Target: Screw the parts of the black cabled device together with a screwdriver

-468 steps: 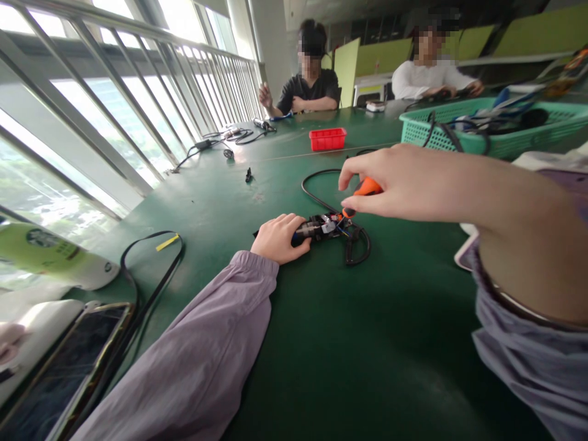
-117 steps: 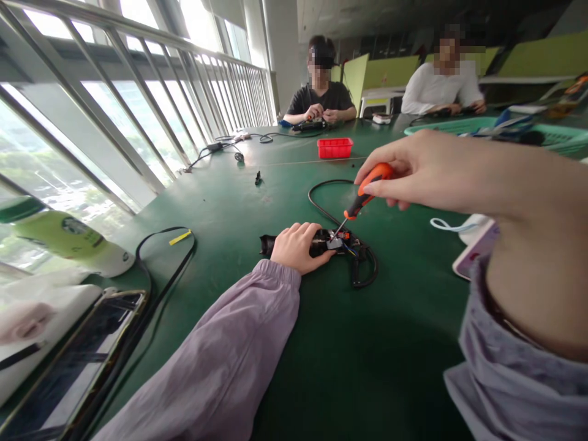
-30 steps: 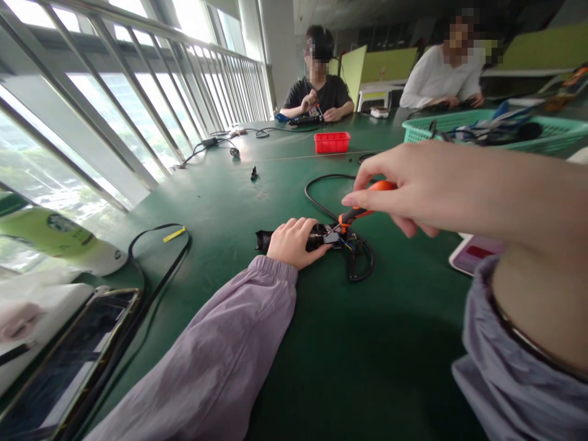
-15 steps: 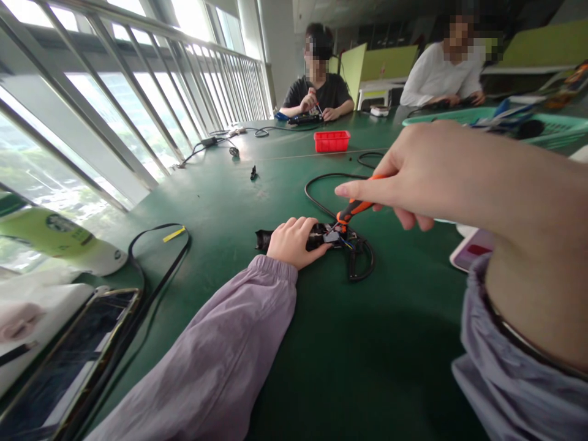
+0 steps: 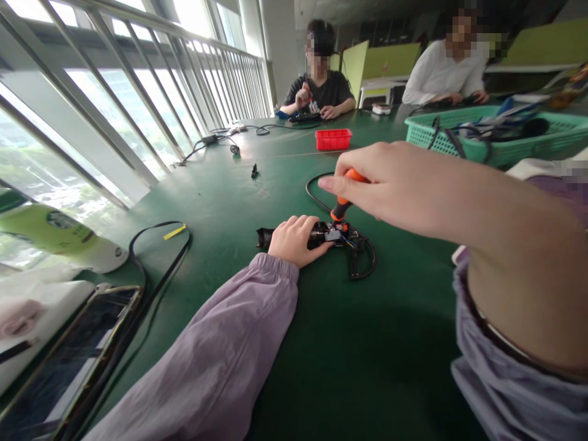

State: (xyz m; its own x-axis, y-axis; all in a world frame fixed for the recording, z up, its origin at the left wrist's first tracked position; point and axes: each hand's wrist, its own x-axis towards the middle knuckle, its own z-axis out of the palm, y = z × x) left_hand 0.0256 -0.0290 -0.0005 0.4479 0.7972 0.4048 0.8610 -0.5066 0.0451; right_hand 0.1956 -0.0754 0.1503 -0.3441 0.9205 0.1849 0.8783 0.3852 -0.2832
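**Steadying an opened black device with one hand, holding an orange screwdriver to it with the other**

Gripping an orange-and-black screwdriver in the right hand, fingers and thumb closed around the handle, lower end pointed down at the exposed wiring of an opened black electrical device; pinning the barrel of that device to the middle of the worktop with the left hand, palm down, fingers curled over the top, thumb along the near side; baring a grey block, an orange part and thin blue and yellow wires at the open end, beside a loop of black cable; impossible to tell exactly where the tip meets the fittings.

Placed at far right, a green perforated basket, loaded with blue and white items, a dark rounded piece and black cords draped over the near rim; set farther back, near the centre, a small red plastic box, contents impossible to make out.

Printed on the green-and-white bottle at left, a round dark-green Starbucks-style emblem, smaller lettering too blurred for reading; wrapped on a black strap nearby, a yellow tag, likewise illegible; seated beyond the worktop, a co-worker in a black T-shirt with an unreadable white print.
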